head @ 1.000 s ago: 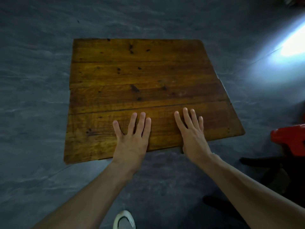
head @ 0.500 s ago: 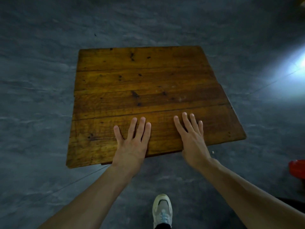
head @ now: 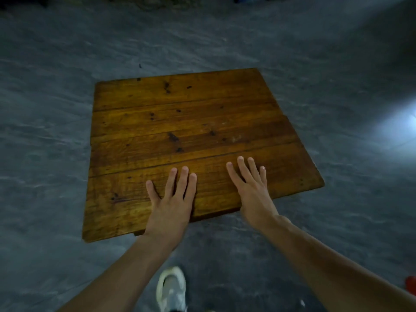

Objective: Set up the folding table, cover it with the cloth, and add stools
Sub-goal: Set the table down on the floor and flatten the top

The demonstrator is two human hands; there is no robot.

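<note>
At the near edge of the folding table [head: 191,122], the person's left hand [head: 172,206] and right hand [head: 253,194] lie flat on the plank worktop, apart. Each grip is wide, fingers straight, holding nothing. The table sits mid-scene over the grey floor [head: 337,86]. A white shoe [head: 172,289] shows nearer; at the near right, a red sliver [head: 410,285], perhaps a stool.

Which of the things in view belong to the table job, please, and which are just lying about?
Job: wooden table top; left hand and right hand, flat on its near plank.
Lying about: blurred clutter at the far floor edge; red object at the right edge, too cropped to identify.
</note>
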